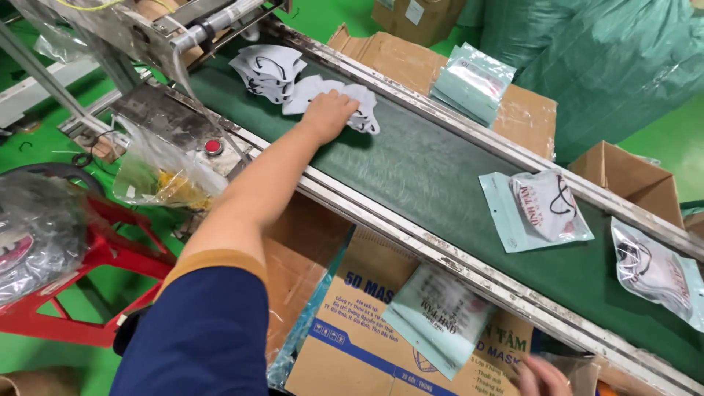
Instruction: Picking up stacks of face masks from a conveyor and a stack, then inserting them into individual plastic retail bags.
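Head view: left hand (pixel 328 111) presses white masks (pixel 352 103) on belt (pixel 433 176).

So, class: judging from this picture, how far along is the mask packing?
Done: two filled pouches lie on the belt. In hand: the left hand rests on loose masks; the right hand nears a pouch on the box. Left: those loose masks are unbagged.
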